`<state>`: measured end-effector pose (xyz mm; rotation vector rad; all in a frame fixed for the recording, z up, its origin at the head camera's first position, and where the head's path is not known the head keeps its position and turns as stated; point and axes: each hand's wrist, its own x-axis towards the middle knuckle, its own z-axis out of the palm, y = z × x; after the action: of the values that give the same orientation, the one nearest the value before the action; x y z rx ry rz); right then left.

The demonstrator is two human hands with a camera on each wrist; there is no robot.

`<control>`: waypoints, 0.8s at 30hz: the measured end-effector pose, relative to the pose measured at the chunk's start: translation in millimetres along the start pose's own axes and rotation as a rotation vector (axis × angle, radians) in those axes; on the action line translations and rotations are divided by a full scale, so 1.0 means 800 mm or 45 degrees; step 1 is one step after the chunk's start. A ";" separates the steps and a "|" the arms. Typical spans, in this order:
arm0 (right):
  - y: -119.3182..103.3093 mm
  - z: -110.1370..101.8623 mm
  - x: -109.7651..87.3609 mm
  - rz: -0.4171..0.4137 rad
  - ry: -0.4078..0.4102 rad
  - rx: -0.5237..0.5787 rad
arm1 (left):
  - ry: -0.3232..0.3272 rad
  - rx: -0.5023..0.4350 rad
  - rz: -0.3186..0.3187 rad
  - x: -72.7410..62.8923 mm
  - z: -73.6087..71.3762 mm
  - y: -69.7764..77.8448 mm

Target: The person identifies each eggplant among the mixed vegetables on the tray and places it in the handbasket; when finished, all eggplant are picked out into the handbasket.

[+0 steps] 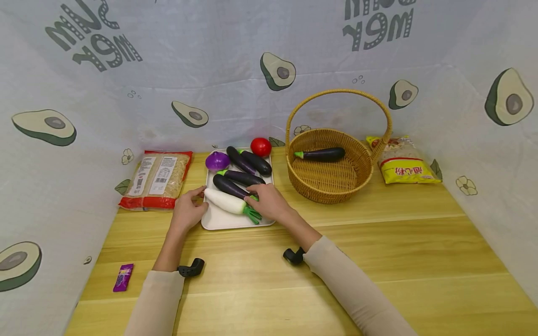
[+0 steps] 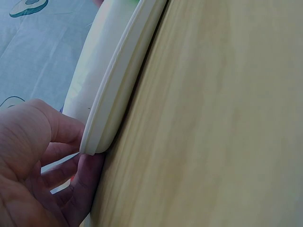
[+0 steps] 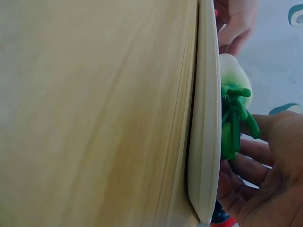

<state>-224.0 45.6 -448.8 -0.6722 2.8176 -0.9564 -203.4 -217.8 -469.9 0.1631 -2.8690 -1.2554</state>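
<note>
At the left side of a white tray, my left hand grips the rim, thumb inside, beside the thin tip of a white radish. My right hand reaches over the tray's right side and pinches the green end of the nearest eggplant. In the right wrist view the radish's green leaves partly hide those fingers. Another eggplant lies behind the held one, and two more slant at the back. A purple onion sits back left, a tomato back right.
A tall-handled wicker basket stands right of the tray with one eggplant inside. A yellow food bag lies beyond it. Left of the tray is a red-edged grain bag. A small purple packet lies front left.
</note>
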 end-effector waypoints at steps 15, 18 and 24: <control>0.001 -0.017 -0.007 0.025 0.029 0.085 | 0.010 0.009 -0.011 -0.001 -0.002 0.002; 0.001 -0.026 -0.011 0.004 0.030 0.097 | 0.007 0.006 -0.014 -0.001 -0.003 0.003; 0.002 -0.057 -0.024 -0.108 0.079 0.054 | -0.015 -0.004 -0.036 -0.003 -0.003 0.005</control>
<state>-217.4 80.3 -414.4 -0.7763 2.8336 -1.0655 -201.6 -216.5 -465.3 0.1971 -2.8848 -1.2693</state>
